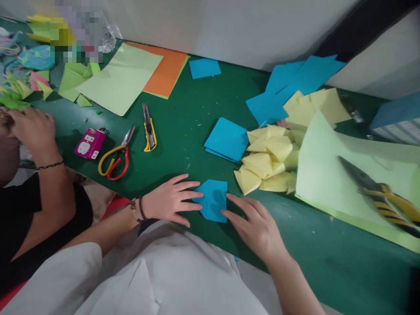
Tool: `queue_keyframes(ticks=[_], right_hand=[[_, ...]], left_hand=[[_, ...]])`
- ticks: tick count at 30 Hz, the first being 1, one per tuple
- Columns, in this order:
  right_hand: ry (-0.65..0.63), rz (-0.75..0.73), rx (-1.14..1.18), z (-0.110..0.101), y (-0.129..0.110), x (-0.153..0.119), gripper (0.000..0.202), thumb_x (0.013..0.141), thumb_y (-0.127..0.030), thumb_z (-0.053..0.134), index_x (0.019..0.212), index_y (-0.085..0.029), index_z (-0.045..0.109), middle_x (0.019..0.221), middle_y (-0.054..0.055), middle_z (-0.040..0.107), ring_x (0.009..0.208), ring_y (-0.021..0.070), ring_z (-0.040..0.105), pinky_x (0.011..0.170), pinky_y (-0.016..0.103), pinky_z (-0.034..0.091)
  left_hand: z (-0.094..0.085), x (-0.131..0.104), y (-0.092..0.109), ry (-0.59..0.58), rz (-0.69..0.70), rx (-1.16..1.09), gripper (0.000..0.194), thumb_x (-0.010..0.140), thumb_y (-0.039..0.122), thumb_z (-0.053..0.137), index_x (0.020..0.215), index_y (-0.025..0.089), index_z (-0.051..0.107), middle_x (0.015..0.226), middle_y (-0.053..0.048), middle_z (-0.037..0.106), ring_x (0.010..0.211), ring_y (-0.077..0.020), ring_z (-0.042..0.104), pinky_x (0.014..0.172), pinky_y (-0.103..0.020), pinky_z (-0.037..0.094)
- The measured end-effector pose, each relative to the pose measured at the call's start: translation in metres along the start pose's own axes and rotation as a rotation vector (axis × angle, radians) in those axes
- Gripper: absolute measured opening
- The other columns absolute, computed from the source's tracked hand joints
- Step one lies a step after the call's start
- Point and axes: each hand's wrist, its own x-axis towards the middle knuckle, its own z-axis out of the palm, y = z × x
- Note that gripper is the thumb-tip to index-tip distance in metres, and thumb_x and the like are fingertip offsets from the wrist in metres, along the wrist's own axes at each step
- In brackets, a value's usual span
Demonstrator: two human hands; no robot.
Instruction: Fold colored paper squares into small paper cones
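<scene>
A small folded sheet of blue paper (215,201) lies on the green table in front of me, two of its corners folded in on the left side. My left hand (170,199) is spread flat, its fingertips touching the paper's left end. At the right edge of the sheet, my right hand (256,221) rests with thumb and fingers apart, the tips at the paper's side. Just beyond it sits a stack of blue squares (227,139). Beside that stack is a pile of folded yellow paper pieces (267,159).
Scissors (118,157), a yellow utility knife (149,131) and a purple box (90,143) lie to the left. Large-bladed scissors (383,194) rest on green sheets (328,153) at right. Another person's hand (34,131) is at far left. A wall (229,30) borders the table's back.
</scene>
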Motion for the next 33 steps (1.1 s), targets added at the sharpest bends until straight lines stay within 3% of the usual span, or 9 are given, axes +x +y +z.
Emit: queue_keyframes(ticks=[5, 10, 15, 21, 26, 31, 33], right_hand=[[-0.03, -0.048, 0.014, 0.001, -0.01, -0.002, 0.019, 0.09, -0.014, 0.057, 0.097, -0.023, 0.072, 0.119, 0.007, 0.068, 0.108, 0.0234, 0.057, 0.085, 0.038, 0.052], [-0.022, -0.041, 0.089, 0.003, -0.017, 0.004, 0.015, 0.091, -0.016, 0.057, 0.095, -0.021, 0.071, 0.099, 0.005, 0.073, 0.1, 0.0197, 0.059, 0.083, 0.034, 0.051], [0.018, 0.033, 0.121, 0.007, -0.018, 0.013, 0.014, 0.091, -0.017, 0.057, 0.098, -0.019, 0.069, 0.085, 0.005, 0.071, 0.087, 0.0184, 0.06, 0.08, 0.033, 0.05], [-0.026, 0.186, 0.116, 0.013, -0.024, 0.021, 0.015, 0.094, -0.02, 0.053, 0.1, -0.016, 0.065, 0.081, 0.006, 0.068, 0.082, 0.0195, 0.059, 0.073, 0.032, 0.048], [-0.049, 0.167, 0.096, 0.011, -0.027, 0.025, 0.017, 0.093, -0.017, 0.051, 0.094, -0.017, 0.068, 0.079, 0.006, 0.067, 0.081, 0.0189, 0.057, 0.074, 0.032, 0.047], [-0.072, 0.15, 0.065, 0.012, -0.028, 0.027, 0.018, 0.094, -0.017, 0.051, 0.094, -0.016, 0.069, 0.078, 0.006, 0.067, 0.078, 0.0184, 0.057, 0.073, 0.032, 0.047], [-0.079, 0.148, 0.052, 0.012, -0.028, 0.027, 0.018, 0.094, -0.018, 0.05, 0.094, -0.016, 0.069, 0.078, 0.006, 0.067, 0.077, 0.0182, 0.057, 0.071, 0.031, 0.047]], left_hand=[[0.0, 0.004, 0.014, -0.051, -0.079, 0.104, 0.054, 0.091, 0.056, 0.052, 0.129, 0.019, 0.057, 0.151, -0.006, 0.042, 0.141, -0.0325, 0.032, 0.117, -0.056, 0.02], [0.011, 0.002, 0.029, -0.023, -0.113, 0.073, 0.06, 0.092, 0.051, 0.054, 0.132, 0.007, 0.053, 0.14, -0.013, 0.053, 0.135, -0.0273, 0.043, 0.117, -0.046, 0.029], [0.011, -0.005, 0.026, -0.032, -0.072, 0.027, 0.05, 0.091, 0.053, 0.053, 0.126, 0.017, 0.058, 0.146, -0.012, 0.048, 0.138, -0.0286, 0.039, 0.115, -0.051, 0.03], [0.011, -0.009, 0.021, -0.063, -0.033, 0.043, 0.052, 0.091, 0.051, 0.055, 0.131, 0.017, 0.056, 0.146, -0.008, 0.048, 0.14, -0.0287, 0.036, 0.118, -0.052, 0.025], [0.014, -0.009, 0.019, -0.046, -0.02, 0.03, 0.053, 0.093, 0.052, 0.05, 0.132, 0.016, 0.055, 0.144, -0.007, 0.051, 0.141, -0.0276, 0.035, 0.119, -0.049, 0.023], [0.015, -0.007, 0.019, -0.036, -0.021, 0.028, 0.056, 0.093, 0.058, 0.047, 0.14, 0.028, 0.046, 0.142, -0.003, 0.053, 0.138, -0.0276, 0.039, 0.117, -0.052, 0.024], [0.015, -0.006, 0.02, -0.052, -0.028, 0.035, 0.057, 0.092, 0.059, 0.048, 0.14, 0.028, 0.047, 0.142, -0.003, 0.053, 0.137, -0.0279, 0.039, 0.117, -0.052, 0.024]])
